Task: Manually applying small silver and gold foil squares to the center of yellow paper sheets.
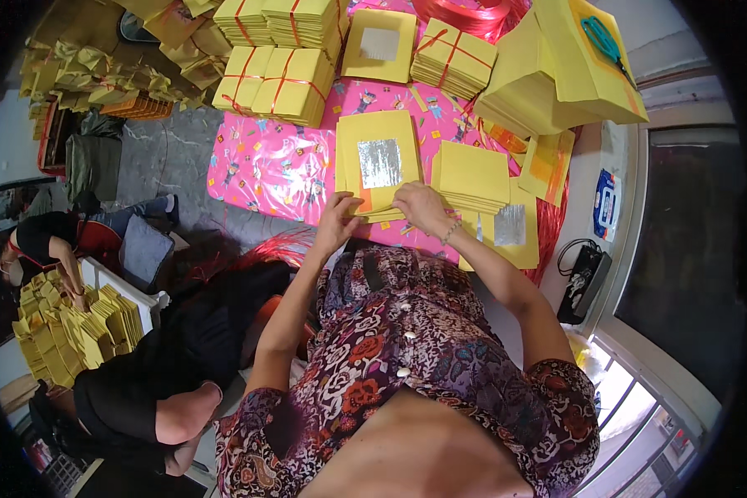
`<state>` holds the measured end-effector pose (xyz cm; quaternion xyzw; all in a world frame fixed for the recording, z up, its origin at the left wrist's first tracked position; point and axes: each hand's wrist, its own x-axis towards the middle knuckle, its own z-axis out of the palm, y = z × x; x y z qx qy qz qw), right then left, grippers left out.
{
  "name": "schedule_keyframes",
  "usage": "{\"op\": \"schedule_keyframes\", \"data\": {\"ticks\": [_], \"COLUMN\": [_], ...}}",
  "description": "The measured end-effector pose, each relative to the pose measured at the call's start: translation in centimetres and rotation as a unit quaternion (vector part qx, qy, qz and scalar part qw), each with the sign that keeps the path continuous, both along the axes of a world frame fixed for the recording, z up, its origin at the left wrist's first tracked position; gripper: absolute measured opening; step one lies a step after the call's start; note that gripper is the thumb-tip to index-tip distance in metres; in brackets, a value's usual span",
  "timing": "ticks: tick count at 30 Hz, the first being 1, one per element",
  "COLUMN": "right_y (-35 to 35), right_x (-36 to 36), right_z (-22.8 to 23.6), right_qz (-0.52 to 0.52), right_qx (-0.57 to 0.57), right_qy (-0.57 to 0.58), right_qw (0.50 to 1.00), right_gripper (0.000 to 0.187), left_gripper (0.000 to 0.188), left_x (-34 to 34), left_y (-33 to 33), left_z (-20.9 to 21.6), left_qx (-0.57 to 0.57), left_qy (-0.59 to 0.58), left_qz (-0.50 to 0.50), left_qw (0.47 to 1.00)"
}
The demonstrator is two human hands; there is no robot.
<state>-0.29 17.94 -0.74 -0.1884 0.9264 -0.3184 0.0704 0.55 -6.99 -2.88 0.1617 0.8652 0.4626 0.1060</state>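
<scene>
In front of me on a pink patterned table cover lies a stack of yellow joss paper, its top bearing a square of silver foil. My left hand grips the near left corner of this stack with bent fingers. Fingertips of my right hand pinch the near edge, right of the left hand, where the sheets fan slightly. Just right of it sits a plain yellow stack, partly over another foil-marked sheet. What lies under my fingers is partly hidden.
Bundles tied with red string stand at the far left of the table, another tied bundle at the back. Teal-handled scissors rest on a tall yellow pile at far right. At left, another person handles yellow papers.
</scene>
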Motion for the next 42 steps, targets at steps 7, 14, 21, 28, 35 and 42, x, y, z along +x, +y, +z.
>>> {"op": "schedule_keyframes", "data": {"ticks": [7,14,21,28,35,42], "right_y": [-0.2,0.0,0.0,0.0,-0.2,-0.1], "right_x": [-0.2,-0.3,-0.6,-0.7,-0.9,-0.9], "right_z": [1.0,0.6,0.6,1.0,1.6,0.8], "right_qz": [-0.022,-0.028,-0.042,-0.048,-0.052,-0.053], "right_qx": [0.006,-0.021,-0.032,-0.036,-0.032,-0.033], "right_qy": [-0.047,-0.045,-0.074,-0.093,-0.115,-0.111], "right_qw": [0.999,0.998,0.996,0.994,0.991,0.992], "right_gripper": [0.014,0.016,0.017,0.019,0.019,0.019], "left_gripper": [0.038,0.028,0.029,0.03,0.031,0.033], "left_x": [-0.1,-0.5,-0.1,0.0,0.1,0.1], "left_y": [-0.1,-0.4,-0.2,-0.1,0.0,0.0], "left_z": [-0.2,0.0,-0.2,-0.1,-0.2,-0.2], "left_qx": [0.004,0.028,0.066,0.078,0.078,0.081], "left_qy": [-0.006,-0.021,-0.083,-0.071,-0.063,-0.073], "left_qz": [0.001,-0.004,0.023,0.03,0.039,0.037], "left_qw": [1.0,0.999,0.994,0.994,0.994,0.993]}}
